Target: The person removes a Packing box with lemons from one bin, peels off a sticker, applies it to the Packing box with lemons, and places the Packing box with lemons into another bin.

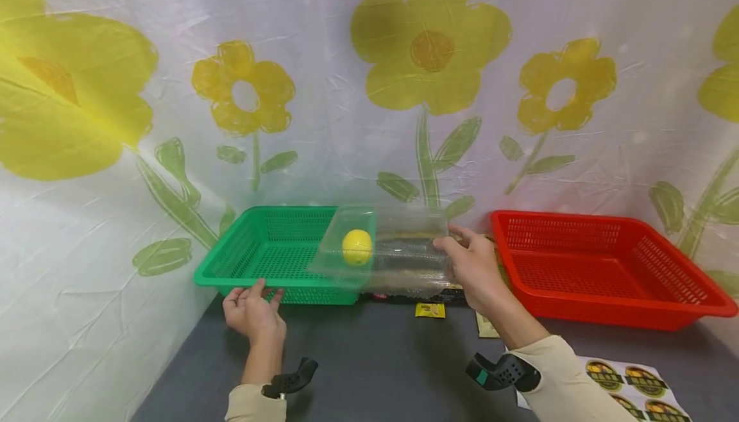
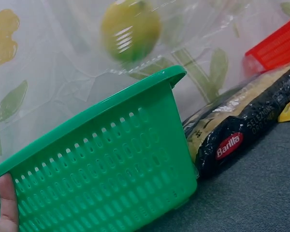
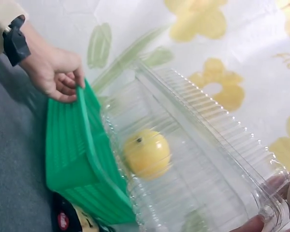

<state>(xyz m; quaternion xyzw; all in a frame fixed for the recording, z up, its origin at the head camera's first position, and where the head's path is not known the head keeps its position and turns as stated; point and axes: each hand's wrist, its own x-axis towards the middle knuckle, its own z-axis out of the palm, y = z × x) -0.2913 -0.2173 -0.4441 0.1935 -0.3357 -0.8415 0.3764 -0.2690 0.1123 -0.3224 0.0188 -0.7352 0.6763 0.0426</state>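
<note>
My right hand [image 1: 473, 268] grips one end of a clear plastic clamshell container [image 1: 410, 261], held in the air and tilted. Inside it, toward the far end from that hand, lies a yellow lemon [image 1: 356, 247], also visible through the plastic in the right wrist view. The container's left part overlaps the green basket [image 1: 329, 295] in the head view. My left hand [image 1: 256, 313] pinches the near rim of this basket, its fingers curled at the edge in the right wrist view. Only a couple of its fingers [image 2: 7, 200] show in the left wrist view.
Right of the green basket lies a black Barilla pasta bag [image 2: 232, 140], partly behind the container. A red basket [image 1: 577, 306] stands at the right. Nearby are a small yellow packet [image 1: 430, 310], a beige packet [image 1: 486, 327] and a sticker sheet [image 1: 629, 380]. Flowered cloth [image 1: 323, 120] hangs behind.
</note>
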